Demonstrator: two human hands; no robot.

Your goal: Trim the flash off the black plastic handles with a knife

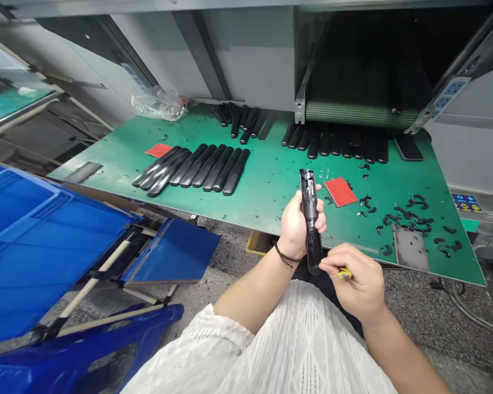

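Observation:
My left hand point(294, 223) is closed around a long black plastic housing point(310, 205), held upright over the table's front edge. Its upper part is open and shows inner ribs; slots run along the lower part. Close to the housing's lower end, my right hand point(355, 276) is pinched, with a small yellow tool point(344, 273) showing between its fingers. The tool's tip is hidden, and I cannot tell whether these fingertips touch the housing. Just beyond my left hand lies a red square sheet point(340, 192).
Black housings lie in rows at the table's left point(205, 167), back point(246, 120) and right point(345, 143). Small curved black pieces point(414, 219) are scattered at right, around a grey plate point(411, 249). A phone point(409, 146) sits far right. Blue bins point(45, 230) stand left.

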